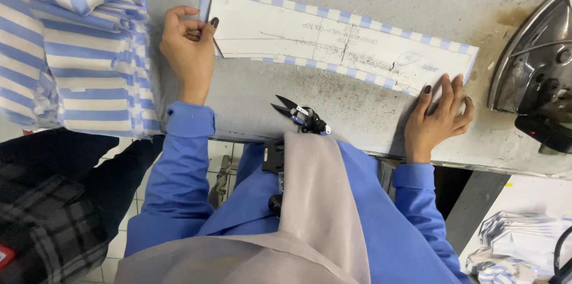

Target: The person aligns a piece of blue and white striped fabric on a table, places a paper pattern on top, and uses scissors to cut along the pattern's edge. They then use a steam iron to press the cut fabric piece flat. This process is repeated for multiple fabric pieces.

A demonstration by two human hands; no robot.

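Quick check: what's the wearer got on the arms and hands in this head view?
Both arms are in long bright blue sleeves ending in buttoned-style cuffs at the wrists. The left hand and right hand are bare, with no gloves, and the fingernails carry dark polish. No rings or watch can be made out.
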